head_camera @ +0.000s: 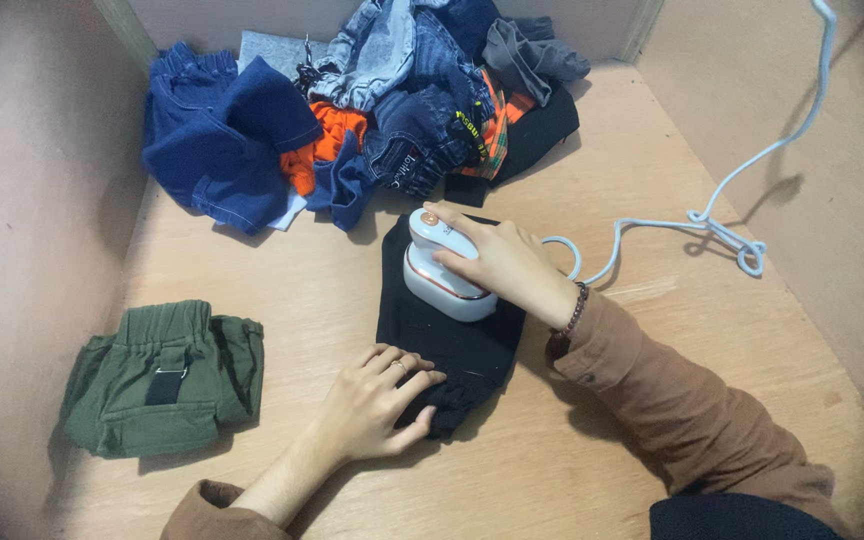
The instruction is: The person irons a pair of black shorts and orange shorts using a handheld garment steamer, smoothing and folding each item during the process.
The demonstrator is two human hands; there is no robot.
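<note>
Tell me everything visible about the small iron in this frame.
The iron is small, white, glossy plastic by its look, with a thin orange band above its base and an orange button at its far end. It sits flat on the black garment. The right hand grips it from above. A pale blue cord trails right across the wooden surface.

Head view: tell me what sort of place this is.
Probably a garment ironing station: a bare wooden worktop walled on three sides, the right hand pressing a small white iron on a black garment, a heap of unsorted clothes behind.
</note>
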